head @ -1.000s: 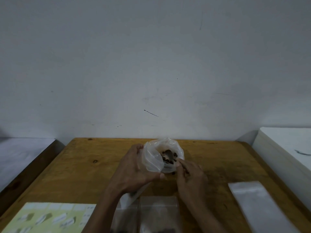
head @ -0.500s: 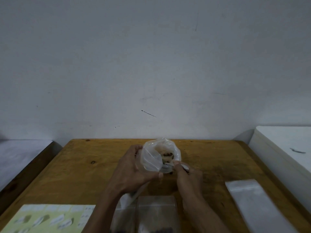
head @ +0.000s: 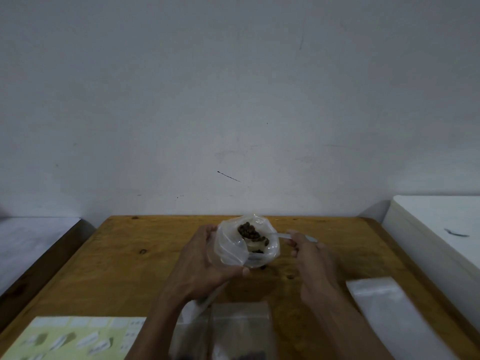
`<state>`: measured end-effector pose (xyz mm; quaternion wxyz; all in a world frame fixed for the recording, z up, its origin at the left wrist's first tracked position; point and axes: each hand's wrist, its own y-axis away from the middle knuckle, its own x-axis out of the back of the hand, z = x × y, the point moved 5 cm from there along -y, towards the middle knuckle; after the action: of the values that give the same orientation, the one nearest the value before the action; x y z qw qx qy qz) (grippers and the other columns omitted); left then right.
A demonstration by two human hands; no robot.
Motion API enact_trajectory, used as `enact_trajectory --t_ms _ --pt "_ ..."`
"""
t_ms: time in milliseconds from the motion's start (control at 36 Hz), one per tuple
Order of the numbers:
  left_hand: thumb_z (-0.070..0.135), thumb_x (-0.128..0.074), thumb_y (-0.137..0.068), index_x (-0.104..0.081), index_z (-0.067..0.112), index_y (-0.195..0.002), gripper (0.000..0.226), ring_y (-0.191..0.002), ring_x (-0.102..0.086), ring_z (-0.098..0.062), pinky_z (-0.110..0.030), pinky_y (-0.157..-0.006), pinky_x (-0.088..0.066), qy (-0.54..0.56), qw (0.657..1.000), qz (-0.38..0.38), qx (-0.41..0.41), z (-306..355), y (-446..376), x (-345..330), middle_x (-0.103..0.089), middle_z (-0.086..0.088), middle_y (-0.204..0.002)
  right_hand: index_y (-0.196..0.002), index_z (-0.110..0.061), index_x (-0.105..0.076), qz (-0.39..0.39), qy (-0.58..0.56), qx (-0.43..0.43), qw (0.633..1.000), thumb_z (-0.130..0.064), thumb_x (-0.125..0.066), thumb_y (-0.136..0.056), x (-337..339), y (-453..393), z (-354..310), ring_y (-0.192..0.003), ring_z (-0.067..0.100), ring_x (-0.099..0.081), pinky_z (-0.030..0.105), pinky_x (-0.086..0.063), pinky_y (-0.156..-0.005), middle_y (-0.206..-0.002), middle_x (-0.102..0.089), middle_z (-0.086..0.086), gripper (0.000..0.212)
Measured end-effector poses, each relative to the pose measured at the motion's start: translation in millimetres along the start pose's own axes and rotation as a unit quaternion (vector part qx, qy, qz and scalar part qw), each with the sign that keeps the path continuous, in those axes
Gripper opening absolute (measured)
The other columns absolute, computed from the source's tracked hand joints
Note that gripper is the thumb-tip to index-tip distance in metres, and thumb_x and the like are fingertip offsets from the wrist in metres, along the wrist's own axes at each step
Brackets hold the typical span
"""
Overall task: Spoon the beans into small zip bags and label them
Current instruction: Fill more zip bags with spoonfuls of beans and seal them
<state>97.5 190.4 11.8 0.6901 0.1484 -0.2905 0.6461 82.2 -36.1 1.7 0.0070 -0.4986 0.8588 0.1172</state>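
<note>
Hands work near the tabletop's (head: pixel 135 255) far edge: left hand (head: pixel 205 266) grips the limp, slippery bean bag (head: pixel 233 250) best held by its rim, right hand (head: pixel 309 258) pinches the light spoon (head: pixel 283 235).

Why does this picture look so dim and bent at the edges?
Head view: the light is low and flat, so the beans show only as a dark clump in the bag; the wide lens bows the table edges outward; the label sheet at bottom left is soft and unreadable.

No text can be read; the label sheet (head: pixel 70 339) is blurred
</note>
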Motion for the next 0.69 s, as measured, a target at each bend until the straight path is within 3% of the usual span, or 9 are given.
enact_trajectory --t_ms 111,250,333,417,500,583,694 --pt "0.052 -0.092 -0.051 -0.035 0.027 -0.141 0.11 -0.093 -0.044 0.009 -0.004 -0.068 -0.039 0.0 1.0 0.006 -0.002 1 -1 0 -0.038 0.029 -0.109 -0.074 -0.009 -0.073 -0.009 0.007 0.059 0.998 -0.022 -0.069 -0.091 0 7 -24 -0.06 0.013 -0.051 0.026 -0.037 -0.055 -0.065 -0.061 0.0 0.022" --pt "0.049 -0.091 -0.054 -0.035 0.024 -0.141 0.107 -0.105 -0.042 0.001 0.0 -0.066 -0.034 0.005 1.0 0.008 0.005 2 -2 0 -0.04 0.021 -0.116 -0.069 -0.014 -0.073 -0.047 0.063 0.149 0.986 -0.025 -0.067 -0.093 -9 26 -39 -0.053 0.003 -0.056 0.028 -0.043 -0.056 -0.056 -0.066 -0.006 0.028" --pt "0.051 -0.089 -0.055 -0.034 0.024 -0.141 0.105 -0.105 -0.042 -0.001 -0.001 -0.064 -0.034 0.006 1.0 0.014 0.01 5 -1 0 -0.04 0.018 -0.118 -0.08 -0.014 -0.076 -0.099 0.139 0.26 0.95 -0.026 -0.064 -0.096 -17 39 -39 -0.061 0.003 -0.061 0.018 -0.045 -0.054 -0.067 -0.07 0.0 0.024" --pt "0.059 -0.086 -0.052 -0.033 0.026 -0.141 0.108 -0.105 -0.044 -0.003 -0.002 -0.065 -0.035 0.006 1.0 0.026 0.012 6 0 3 -0.04 0.017 -0.12 -0.1 -0.028 -0.075 -0.134 0.231 0.365 0.892 -0.026 -0.062 -0.097 -24 49 -35 -0.087 -0.003 -0.064 0.01 -0.05 -0.065 -0.094 -0.071 -0.016 0.013" --pt "0.064 -0.087 -0.047 -0.035 0.032 -0.136 0.108 -0.105 -0.049 -0.006 -0.006 -0.068 -0.038 0.024 0.999 0.034 0.014 4 0 6 -0.045 0.018 -0.12 -0.103 -0.024 -0.075 -0.093 0.189 0.406 0.889 -0.025 -0.062 -0.096 -20 50 -37 -0.088 0.001 -0.066 0.012 -0.051 -0.066 -0.097 -0.071 -0.013 0.015" --pt "0.056 -0.09 -0.051 -0.034 0.036 -0.129 0.098 -0.102 -0.047 -0.005 -0.008 -0.066 -0.038 0.026 0.998 0.047 0.012 4 1 9 -0.043 0.02 -0.114 -0.103 -0.017 -0.076 -0.029 0.132 0.416 0.899 -0.018 -0.064 -0.095 -12 43 -40 -0.082 0.003 -0.068 0.008 -0.049 -0.063 -0.093 -0.073 -0.007 0.014" --pt "0.055 -0.09 -0.05 -0.036 0.031 -0.134 0.103 -0.104 -0.044 -0.004 -0.008 -0.067 -0.038 0.041 0.997 0.062 0.011 3 3 13 -0.041 0.024 -0.112 -0.105 -0.017 -0.077 0.012 0.204 0.379 0.903 -0.018 -0.065 -0.094 -8 22 -25 -0.078 -0.002 -0.064 0.006 -0.047 -0.063 -0.092 -0.073 -0.006 0.016"
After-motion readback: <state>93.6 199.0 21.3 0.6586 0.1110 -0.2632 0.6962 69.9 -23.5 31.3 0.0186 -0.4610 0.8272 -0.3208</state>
